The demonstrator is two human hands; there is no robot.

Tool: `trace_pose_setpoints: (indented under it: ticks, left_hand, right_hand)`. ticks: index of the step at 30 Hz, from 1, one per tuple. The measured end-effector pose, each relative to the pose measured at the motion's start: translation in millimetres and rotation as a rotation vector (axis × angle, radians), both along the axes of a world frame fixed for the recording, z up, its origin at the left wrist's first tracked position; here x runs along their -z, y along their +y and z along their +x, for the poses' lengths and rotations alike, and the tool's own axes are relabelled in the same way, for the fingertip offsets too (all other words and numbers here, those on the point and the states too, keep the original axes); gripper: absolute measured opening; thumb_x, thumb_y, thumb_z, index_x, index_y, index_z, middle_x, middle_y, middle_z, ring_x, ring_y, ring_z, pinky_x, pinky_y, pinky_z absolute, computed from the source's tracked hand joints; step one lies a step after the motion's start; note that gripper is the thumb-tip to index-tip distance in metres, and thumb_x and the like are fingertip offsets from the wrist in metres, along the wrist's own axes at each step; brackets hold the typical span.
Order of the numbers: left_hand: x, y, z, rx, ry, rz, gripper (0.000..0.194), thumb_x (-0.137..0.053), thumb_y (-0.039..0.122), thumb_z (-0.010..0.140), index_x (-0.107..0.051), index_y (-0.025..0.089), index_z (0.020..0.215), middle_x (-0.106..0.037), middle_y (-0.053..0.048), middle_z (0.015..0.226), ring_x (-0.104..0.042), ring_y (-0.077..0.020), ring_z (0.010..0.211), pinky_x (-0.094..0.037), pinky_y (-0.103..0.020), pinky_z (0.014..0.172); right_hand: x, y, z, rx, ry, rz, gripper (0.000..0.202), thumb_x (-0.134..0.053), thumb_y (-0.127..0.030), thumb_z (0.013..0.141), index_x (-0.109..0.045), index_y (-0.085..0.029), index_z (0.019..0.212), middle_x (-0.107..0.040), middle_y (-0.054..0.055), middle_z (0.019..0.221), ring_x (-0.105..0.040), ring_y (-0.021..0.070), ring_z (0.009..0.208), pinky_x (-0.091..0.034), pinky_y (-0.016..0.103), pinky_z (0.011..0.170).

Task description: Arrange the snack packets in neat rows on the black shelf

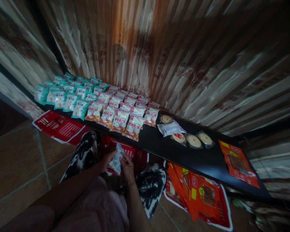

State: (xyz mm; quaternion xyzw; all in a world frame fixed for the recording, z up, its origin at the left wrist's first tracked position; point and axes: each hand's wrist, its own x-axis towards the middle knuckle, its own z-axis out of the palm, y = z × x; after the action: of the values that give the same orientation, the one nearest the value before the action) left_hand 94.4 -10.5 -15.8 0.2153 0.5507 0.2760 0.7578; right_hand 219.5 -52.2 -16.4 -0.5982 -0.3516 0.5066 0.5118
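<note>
The left hand (107,159) and right hand (128,167) have their fingers closed lightly around the small packet (116,163) above the red basket (136,155), just below the worktop (156,141), where a loosened pinch could let its probably slippery wrapper slide free.

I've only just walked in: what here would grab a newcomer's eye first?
Probably the teal packets and red-and-white packets crowding the left half of the black bench. Next, the vivid orange packs: one lies at the bench's right end, others in a red basket below. Low in the middle, the left hand and right hand hold a packet.
</note>
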Motion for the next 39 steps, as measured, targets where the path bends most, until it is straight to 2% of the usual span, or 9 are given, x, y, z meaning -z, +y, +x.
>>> trace_pose_setpoints:
  ticks: [5, 11, 16, 19, 23, 31, 34, 39]
  left_hand:
    - [-0.5, 1, -2, 0.031, -0.072, -0.004, 0.044, -0.070, 0.050, 0.064, -0.063, 0.015, 0.090, -0.069, -0.005, 0.066, -0.064, -0.0190, 0.058, -0.050, -0.030, 0.059]
    - [-5.6, 4, -10, 0.130, -0.032, 0.048, 0.056, -0.074, 0.055, 0.056, -0.063, 0.014, 0.093, -0.070, -0.005, 0.072, -0.065, -0.0196, 0.062, -0.050, -0.031, 0.063]
    - [-1.2, 2, -14, 0.122, -0.067, 0.084, 0.060, -0.080, 0.047, 0.049, -0.063, 0.012, 0.095, -0.070, -0.006, 0.070, -0.065, -0.0205, 0.062, -0.050, -0.032, 0.062]
    - [2.2, -1, -16, 0.100, -0.077, 0.096, 0.055, -0.080, 0.042, 0.052, -0.063, 0.012, 0.094, -0.069, -0.006, 0.069, -0.065, -0.0208, 0.061, -0.051, -0.033, 0.062]
    - [0.9, -2, -15, 0.079, -0.160, 0.104, 0.054, -0.079, 0.040, 0.054, -0.062, 0.011, 0.097, -0.070, -0.008, 0.074, -0.067, -0.0233, 0.066, -0.051, -0.035, 0.067]
    - [-4.6, -2, -13, 0.064, -0.262, 0.074, 0.054, -0.075, 0.035, 0.061, -0.059, 0.012, 0.107, -0.071, -0.009, 0.078, -0.068, -0.0253, 0.072, -0.051, -0.034, 0.066]
    - [-1.6, -2, -12, 0.054, -0.268, 0.083, 0.048, -0.074, 0.032, 0.062, -0.061, 0.011, 0.103, -0.071, -0.010, 0.078, -0.067, -0.0239, 0.067, -0.052, -0.034, 0.065]
    - [-1.8, 1, -5, -0.069, -0.249, 0.088, 0.046, -0.071, 0.038, 0.066, -0.061, 0.013, 0.103, -0.071, -0.008, 0.077, -0.067, -0.0213, 0.066, -0.052, -0.033, 0.065]
  right_hand:
    - [-2.1, 1, 1, -0.003, -0.042, 0.036, 0.026, -0.070, -0.037, 0.064, -0.074, -0.025, 0.086, -0.066, 0.004, 0.099, -0.056, 0.0199, 0.097, -0.040, 0.031, 0.091]
    - [-3.2, 1, 0, -0.020, -0.030, 0.080, 0.022, -0.067, -0.037, 0.068, -0.074, -0.023, 0.084, -0.067, 0.005, 0.097, -0.058, 0.0205, 0.097, -0.041, 0.032, 0.090]
    - [2.9, -1, 0, -0.005, 0.022, 0.045, 0.025, -0.065, -0.040, 0.069, -0.073, -0.021, 0.083, -0.069, 0.005, 0.094, -0.059, 0.0201, 0.093, -0.044, 0.031, 0.086]
    - [10.0, -1, 2, 0.059, 0.089, -0.047, 0.033, -0.064, -0.044, 0.068, -0.070, -0.018, 0.088, -0.070, 0.005, 0.090, -0.061, 0.0195, 0.084, -0.046, 0.030, 0.077]
    - [14.1, 0, 2, 0.167, 0.117, -0.088, 0.042, -0.066, -0.048, 0.063, -0.066, -0.016, 0.091, -0.069, 0.004, 0.088, -0.060, 0.0182, 0.081, -0.047, 0.028, 0.075]
    - [-0.6, -3, -7, -0.033, 0.259, -0.127, 0.047, -0.062, -0.055, 0.069, -0.063, -0.017, 0.095, -0.070, 0.005, 0.086, -0.064, 0.0200, 0.078, -0.049, 0.029, 0.072]
    - [2.3, -2, -7, -0.023, 0.295, -0.137, 0.049, -0.064, -0.056, 0.066, -0.063, -0.017, 0.095, -0.070, 0.006, 0.084, -0.065, 0.0211, 0.075, -0.050, 0.030, 0.069]
    - [13.5, 0, -7, 0.010, 0.368, -0.120, 0.049, -0.066, -0.052, 0.065, -0.062, -0.016, 0.098, -0.070, 0.006, 0.082, -0.066, 0.0216, 0.073, -0.051, 0.032, 0.068]
